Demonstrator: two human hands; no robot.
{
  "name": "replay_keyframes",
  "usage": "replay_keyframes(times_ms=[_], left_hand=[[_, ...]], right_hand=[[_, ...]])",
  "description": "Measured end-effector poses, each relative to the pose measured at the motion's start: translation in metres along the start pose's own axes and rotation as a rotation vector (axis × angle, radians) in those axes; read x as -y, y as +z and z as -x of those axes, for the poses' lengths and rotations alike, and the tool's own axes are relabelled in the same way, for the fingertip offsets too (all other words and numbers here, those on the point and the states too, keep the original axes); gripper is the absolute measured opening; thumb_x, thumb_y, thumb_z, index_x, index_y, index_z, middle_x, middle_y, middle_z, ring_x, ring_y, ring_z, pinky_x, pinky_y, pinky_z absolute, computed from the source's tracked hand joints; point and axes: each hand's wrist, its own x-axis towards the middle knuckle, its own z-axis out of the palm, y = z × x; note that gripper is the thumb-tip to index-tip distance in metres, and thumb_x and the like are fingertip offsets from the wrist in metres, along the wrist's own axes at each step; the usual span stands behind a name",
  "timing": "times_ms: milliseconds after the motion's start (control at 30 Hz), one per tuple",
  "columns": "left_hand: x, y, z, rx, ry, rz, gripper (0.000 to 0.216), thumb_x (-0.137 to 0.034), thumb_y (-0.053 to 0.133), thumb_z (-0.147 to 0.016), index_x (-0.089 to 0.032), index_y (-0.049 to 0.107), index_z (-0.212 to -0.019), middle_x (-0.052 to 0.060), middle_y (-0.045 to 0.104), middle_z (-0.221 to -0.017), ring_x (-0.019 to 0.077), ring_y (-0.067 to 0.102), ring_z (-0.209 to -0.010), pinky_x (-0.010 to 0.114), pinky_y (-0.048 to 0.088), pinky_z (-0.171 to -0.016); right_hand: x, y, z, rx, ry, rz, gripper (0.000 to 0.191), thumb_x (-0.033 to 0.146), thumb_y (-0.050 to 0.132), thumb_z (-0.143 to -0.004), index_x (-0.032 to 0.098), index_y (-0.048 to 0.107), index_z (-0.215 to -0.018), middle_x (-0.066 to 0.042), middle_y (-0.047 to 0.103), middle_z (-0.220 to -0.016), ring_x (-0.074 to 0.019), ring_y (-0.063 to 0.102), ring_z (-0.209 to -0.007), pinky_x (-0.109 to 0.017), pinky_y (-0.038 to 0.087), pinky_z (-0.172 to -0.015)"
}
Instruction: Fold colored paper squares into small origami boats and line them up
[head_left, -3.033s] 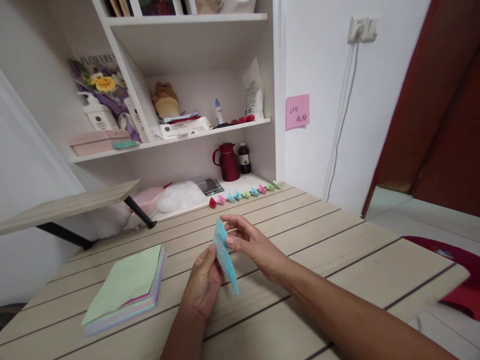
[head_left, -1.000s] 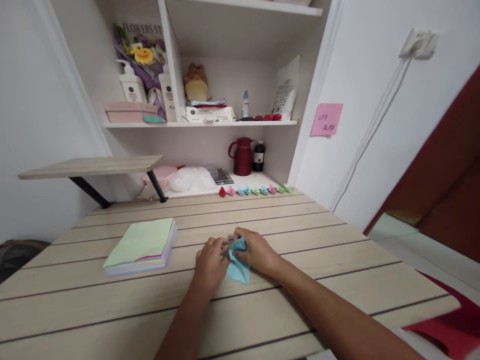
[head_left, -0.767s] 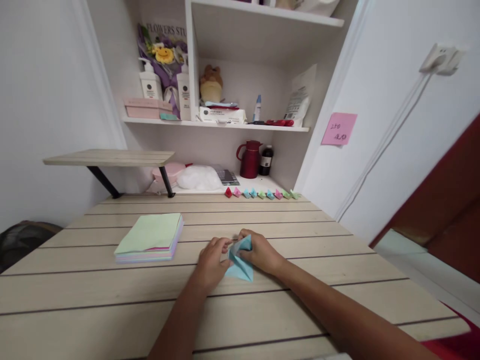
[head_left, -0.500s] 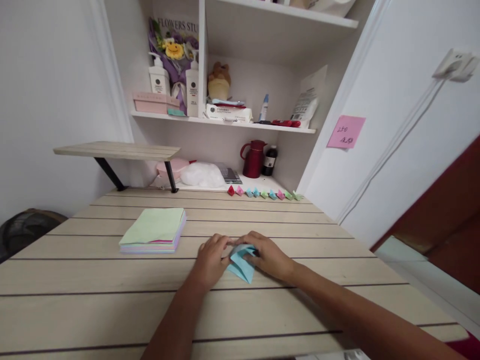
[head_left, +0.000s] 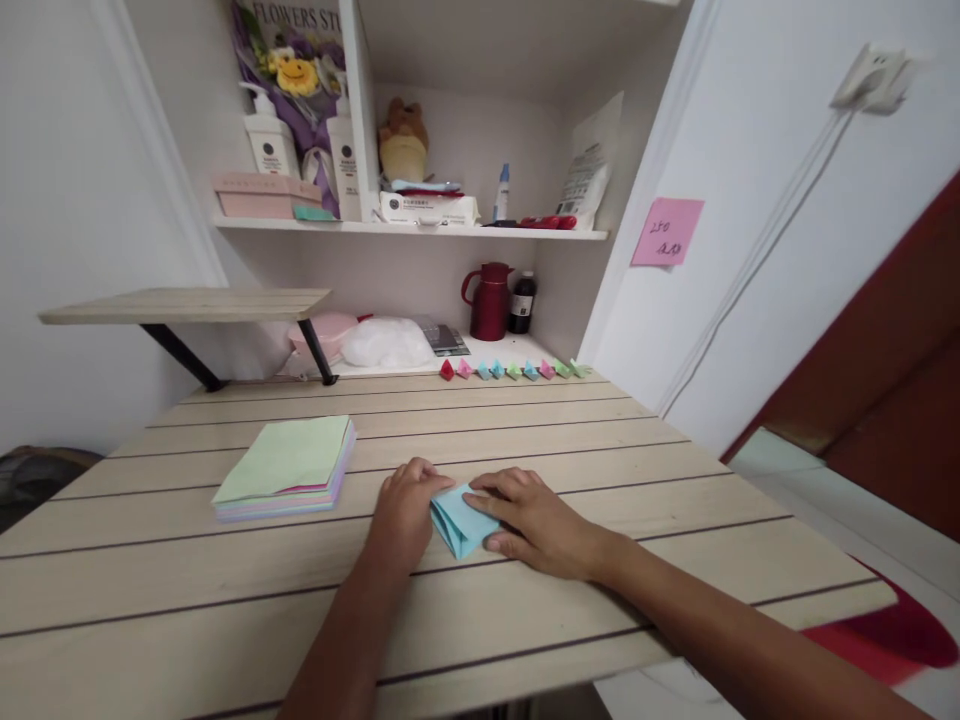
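The folded light-blue paper (head_left: 459,522) lay flat on the wooden slatted table (head_left: 600,450), directly between the two hands and touched by both. The right hand (head_left: 536,520) was spread open, palm down, its fingers (head_left: 491,487) pressed across the paper's right and far portions. The left hand (head_left: 401,515) rested knuckles up against the paper's left edge with its fingers bent. Whether it pinched the paper or only pressed it could not be determined. The hands sat close together, separated only by the exposed part of the paper. To the left of the left hand, and apart from it, a stack of pastel paper sheets (head_left: 285,465) lay on the table, with a pale green sheet uppermost. Beyond both hands, at the table's far edge, a row of small folded paper pieces (head_left: 514,370) in red, pink, blue and green stood side by side. Behind that row, in the shelf recess, stood a dark red jug (head_left: 489,300) with a dark bottle (head_left: 523,300) just beside it. Further left lay a white plastic bag (head_left: 386,343). A raised wooden board (head_left: 187,303) on black brackets stood beyond the left hand. A pink sticky note (head_left: 666,230) was fixed to the wall beyond the right hand.
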Motion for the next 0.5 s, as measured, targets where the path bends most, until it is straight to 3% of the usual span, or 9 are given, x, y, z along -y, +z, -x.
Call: replay_keyframes(times_ms=[100, 200, 267, 433, 500], left_hand=[[-0.006, -0.005, -0.002, 0.012, 0.044, -0.021, 0.060, 0.005, 0.039, -0.072, -0.028, 0.072, -0.109, 0.007, 0.061, -0.128, 0.0226, 0.053, -0.119, 0.039, 0.037, -0.099], [-0.016, -0.010, 0.001, 0.179, 0.131, -0.069, 0.060, 0.002, 0.046, -0.071, -0.035, 0.071, -0.111, 0.001, 0.059, -0.136, 0.0278, 0.043, -0.133, 0.048, 0.029, -0.105], [-0.018, -0.015, 0.010, 0.292, 0.139, -0.085, 0.066, 0.002, 0.046, -0.070, -0.035, 0.065, -0.121, 0.001, 0.061, -0.134, 0.0282, 0.046, -0.132, 0.049, 0.029, -0.105], [0.005, -0.037, 0.051, 0.304, 0.111, -0.222, 0.084, 0.007, 0.037, -0.064, -0.036, 0.053, -0.134, -0.002, 0.053, -0.141, 0.0224, 0.044, -0.135, 0.045, 0.034, -0.105], [0.013, -0.045, 0.063, 0.256, 0.151, -0.304, 0.081, 0.007, 0.037, -0.063, -0.036, 0.059, -0.128, -0.001, 0.056, -0.139, 0.0222, 0.050, -0.130, 0.046, 0.036, -0.104]], right_hand=[[-0.001, 0.000, 0.001, 0.018, 0.002, 0.014, 0.046, 0.047, 0.050, -0.093, 0.034, 0.052, -0.137, -0.011, 0.053, -0.134, -0.0288, 0.045, -0.118, -0.048, 0.032, -0.099], [-0.006, -0.001, 0.003, 0.030, -0.014, 0.000, 0.046, 0.047, 0.052, -0.093, 0.037, 0.051, -0.138, -0.009, 0.052, -0.138, -0.0283, 0.045, -0.121, -0.047, 0.030, -0.101], [-0.010, -0.001, 0.004, 0.011, -0.027, -0.024, 0.046, 0.045, 0.054, -0.092, 0.037, 0.051, -0.137, -0.008, 0.051, -0.139, -0.0283, 0.045, -0.122, -0.047, 0.029, -0.102], [-0.017, -0.001, 0.007, -0.048, -0.063, -0.057, 0.044, 0.036, 0.057, -0.092, 0.035, 0.054, -0.135, -0.007, 0.053, -0.139, -0.0280, 0.047, -0.121, -0.047, 0.029, -0.103], [-0.018, -0.001, 0.008, -0.026, -0.079, -0.018, 0.042, 0.036, 0.054, -0.094, 0.035, 0.054, -0.136, -0.007, 0.051, -0.142, -0.0273, 0.047, -0.121, -0.047, 0.029, -0.103]])
